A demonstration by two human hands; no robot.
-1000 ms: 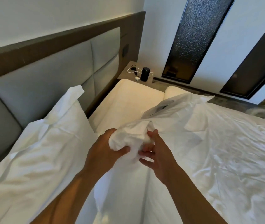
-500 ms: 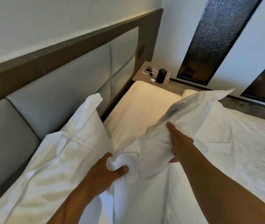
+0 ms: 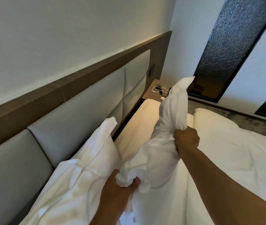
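Observation:
A white pillowcase [image 3: 166, 132] is bunched into a long roll above the bed. My left hand [image 3: 117, 190] grips its lower gathered end near the bottom middle. My right hand [image 3: 186, 139] grips it higher up and farther away, with the free tip of the cloth standing up past my fist. A white pillow [image 3: 73, 181] leans against the grey padded headboard [image 3: 73, 120] to the left of my left hand.
The bed [image 3: 236, 159] with a rumpled white sheet fills the right and bottom. A bedside table [image 3: 155, 93] with cables and a charger stands beyond the mattress corner. Dark glass panels [image 3: 236, 44] line the far wall.
My right hand has slid up along the pillowcase and closed round it, stretching it into a roll. My left hand has kept its grip. The view has tilted upward.

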